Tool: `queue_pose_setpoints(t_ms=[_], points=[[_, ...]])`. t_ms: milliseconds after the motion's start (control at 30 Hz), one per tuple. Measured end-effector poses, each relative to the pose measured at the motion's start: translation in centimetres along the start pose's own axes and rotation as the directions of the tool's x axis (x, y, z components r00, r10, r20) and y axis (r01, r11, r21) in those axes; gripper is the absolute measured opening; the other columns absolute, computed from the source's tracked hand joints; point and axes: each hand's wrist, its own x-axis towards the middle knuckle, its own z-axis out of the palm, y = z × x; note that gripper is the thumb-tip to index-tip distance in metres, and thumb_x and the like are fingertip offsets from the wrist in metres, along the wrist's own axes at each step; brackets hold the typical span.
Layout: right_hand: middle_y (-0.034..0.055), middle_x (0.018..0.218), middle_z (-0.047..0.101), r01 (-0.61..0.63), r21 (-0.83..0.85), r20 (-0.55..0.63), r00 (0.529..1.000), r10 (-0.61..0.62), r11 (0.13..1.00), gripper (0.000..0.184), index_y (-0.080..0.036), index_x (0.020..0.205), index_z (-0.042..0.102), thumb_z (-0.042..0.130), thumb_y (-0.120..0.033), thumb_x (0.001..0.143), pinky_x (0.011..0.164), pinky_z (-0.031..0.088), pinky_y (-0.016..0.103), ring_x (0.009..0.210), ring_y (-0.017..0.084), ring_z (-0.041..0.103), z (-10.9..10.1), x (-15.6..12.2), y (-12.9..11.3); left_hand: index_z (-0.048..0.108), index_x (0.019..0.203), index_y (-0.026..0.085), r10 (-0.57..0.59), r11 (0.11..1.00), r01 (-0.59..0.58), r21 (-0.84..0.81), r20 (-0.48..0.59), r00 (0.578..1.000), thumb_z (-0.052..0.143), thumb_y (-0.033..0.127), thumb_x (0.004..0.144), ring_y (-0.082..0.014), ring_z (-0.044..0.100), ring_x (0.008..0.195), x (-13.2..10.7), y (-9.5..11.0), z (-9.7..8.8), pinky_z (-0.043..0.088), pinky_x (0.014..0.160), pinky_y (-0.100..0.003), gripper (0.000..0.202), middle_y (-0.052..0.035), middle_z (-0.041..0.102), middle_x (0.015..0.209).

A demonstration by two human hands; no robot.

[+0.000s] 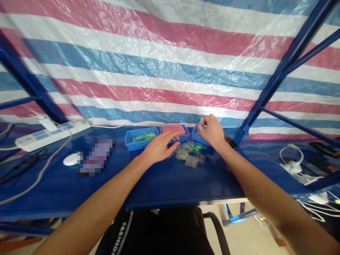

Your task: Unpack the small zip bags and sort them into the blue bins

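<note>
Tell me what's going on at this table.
A person is working bare-handed with small items and bins. The left hand, fingers apart, is at the middle blue bin with pink material. The right hand is pinched over the right bin; its grip is unclear. Small clear packets lie in front; green items fill the left bin.

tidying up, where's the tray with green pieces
In the head view, the tray of green pieces sits left of centre, immediately left of the middle tray with a pink item.
</note>
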Motion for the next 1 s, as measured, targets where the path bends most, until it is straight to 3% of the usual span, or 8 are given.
queue_pose_setpoints(t_ms=[100, 233, 333, 433, 633, 733, 833, 1000], points=[[0.0113, 0.099, 0.062, 0.005, -0.042, 0.042, 0.999, -0.003, 0.999, 0.018, -0.021, 0.099, 0.058, 0.068, -0.032, 0.089, 0.084, 0.049, 0.044, 0.093, 0.031, 0.059, 0.5, 0.1, 1.0, 0.065, 0.136, 0.024, 0.011, 1.000, -0.011, 0.017, -0.002, 1.000, 0.058, 0.032, 0.105, -0.0249, 0.073, 0.106, 0.0, -0.1, 0.0, 0.060, 0.093, -0.037, 0.033, -0.0083, 0.075, 0.120], [0.0101, 0.096, 0.063, 0.067, 0.037, -0.003, 0.998, -0.067, 0.997, 0.028, -0.019, 0.115, 0.060, 0.063, -0.039, 0.096, 0.085, 0.050, 0.045, 0.091, 0.030, 0.060, 0.6, 0.1, 0.8, 0.067, 0.136, 0.023, 0.035, 0.999, -0.035, 0.014, 0.025, 0.999, 0.058, 0.032, 0.106, -0.0249, 0.073, 0.110, -0.1, -0.2, -0.1, 0.059, 0.097, -0.037, 0.032, -0.0094, 0.074, 0.127], [0.0077, 0.090, 0.062, 0.173, 0.115, -0.017, 0.985, -0.172, 0.978, 0.025, -0.019, 0.116, 0.062, 0.058, -0.039, 0.101, 0.083, 0.050, 0.042, 0.087, 0.028, 0.061, 0.1, -0.3, -0.5, 0.069, 0.133, 0.022, 0.070, 0.998, -0.070, 0.001, 0.094, 0.993, 0.061, 0.036, 0.105, -0.0264, 0.071, 0.119, -0.2, -0.3, 0.2, 0.057, 0.104, -0.038, 0.033, -0.0095, 0.074, 0.130], [0.0065, 0.087, 0.062, 0.266, 0.168, 0.043, 0.960, -0.276, 0.949, 0.020, -0.021, 0.112, 0.065, 0.053, -0.036, 0.105, 0.081, 0.049, 0.039, 0.085, 0.026, 0.061, -0.4, -1.0, -2.1, 0.069, 0.136, 0.022, 0.069, 0.998, -0.069, -0.005, 0.172, 0.983, 0.067, 0.038, 0.102, -0.0271, 0.072, 0.121, -0.3, -0.6, 0.7, 0.056, 0.107, -0.038, 0.038, -0.0097, 0.075, 0.131], [0.0056, 0.083, 0.063, 0.403, 0.250, 0.150, 0.882, -0.446, 0.881, 0.021, -0.020, 0.107, 0.069, 0.052, -0.034, 0.107, 0.080, 0.048, 0.036, 0.082, 0.024, 0.062, 0.1, -2.7, -3.9, 0.069, 0.136, 0.023, 0.013, 0.999, -0.002, -0.044, 0.247, 0.969, 0.061, 0.018, 0.100, -0.0214, 0.078, 0.103, -0.3, -1.5, 1.2, 0.058, 0.097, -0.031, 0.037, -0.0046, 0.081, 0.115], [0.0063, 0.084, 0.065, 0.417, 0.239, 0.183, 0.868, -0.462, 0.877, 0.024, -0.021, 0.108, 0.069, 0.051, -0.036, 0.109, 0.081, 0.048, 0.035, 0.085, 0.024, 0.064, 0.5, -3.2, -4.1, 0.070, 0.134, 0.024, 0.011, 1.000, -0.008, -0.017, 0.229, 0.973, 0.061, 0.016, 0.099, -0.0214, 0.078, 0.102, -0.2, -1.7, 1.1, 0.058, 0.096, -0.031, 0.036, -0.0045, 0.081, 0.113], [0.0074, 0.088, 0.070, 0.417, 0.216, 0.231, 0.857, -0.462, 0.883, 0.024, -0.021, 0.110, 0.069, 0.051, -0.037, 0.109, 0.081, 0.047, 0.034, 0.089, 0.024, 0.067, 0.6, -3.4, -4.1, 0.070, 0.131, 0.021, 0.039, 0.999, -0.042, 0.011, 0.177, 0.983, 0.065, 0.019, 0.097, -0.0246, 0.074, 0.116, -0.3, -1.7, 1.3, 0.056, 0.104, -0.035, 0.034, -0.0088, 0.077, 0.123], [0.0084, 0.088, 0.077, 0.344, 0.063, 0.350, 0.871, -0.343, 0.937, 0.028, -0.023, 0.111, 0.069, 0.050, -0.043, 0.109, 0.069, 0.041, 0.032, 0.076, 0.024, 0.069, 0.6, -3.5, -4.1, 0.068, 0.137, 0.020, 0.023, 0.999, -0.031, 0.038, 0.178, 0.984, 0.068, 0.026, 0.097, -0.0279, 0.071, 0.125, -0.3, -1.7, 2.1, 0.054, 0.112, -0.041, 0.040, -0.0127, 0.073, 0.135]])
